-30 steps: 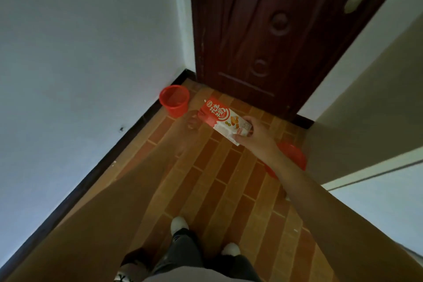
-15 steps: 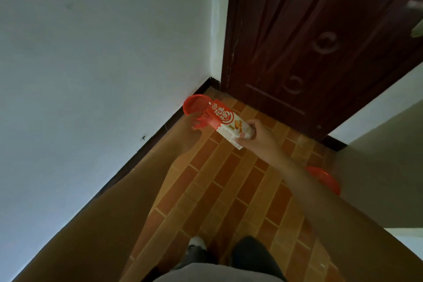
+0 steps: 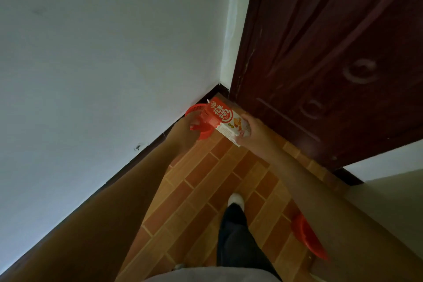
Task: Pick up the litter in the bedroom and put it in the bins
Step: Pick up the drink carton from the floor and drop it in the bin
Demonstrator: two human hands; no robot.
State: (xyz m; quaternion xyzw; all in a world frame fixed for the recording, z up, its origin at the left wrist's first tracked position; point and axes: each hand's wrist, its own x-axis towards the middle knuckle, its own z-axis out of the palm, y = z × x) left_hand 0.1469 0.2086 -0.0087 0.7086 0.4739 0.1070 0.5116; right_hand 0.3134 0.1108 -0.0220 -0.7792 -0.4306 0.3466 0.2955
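My right hand point(image 3: 255, 134) grips a red and white drink carton point(image 3: 223, 119) by its lower end. The carton is tilted, its top end over a small red bin point(image 3: 194, 109) that stands on the floor in the corner between the wall and the door. My left hand point(image 3: 183, 131) reaches to the near side of that bin; its fingers blur into the red plastic, so whether they hold the bin is unclear. A second red bin point(image 3: 309, 244) stands at the lower right, partly hidden behind my right forearm.
A dark brown wooden door point(image 3: 332, 64) fills the upper right. A white wall point(image 3: 103, 64) with a black skirting runs along the left. The floor point(image 3: 212, 178) has a brick pattern. My leg and white shoe point(image 3: 235, 200) step towards the corner.
I have stepped closer to the corner. Both hands moved forward, and the carton's top end went from beside the corner bin to over it. The second bin slid to the lower right.
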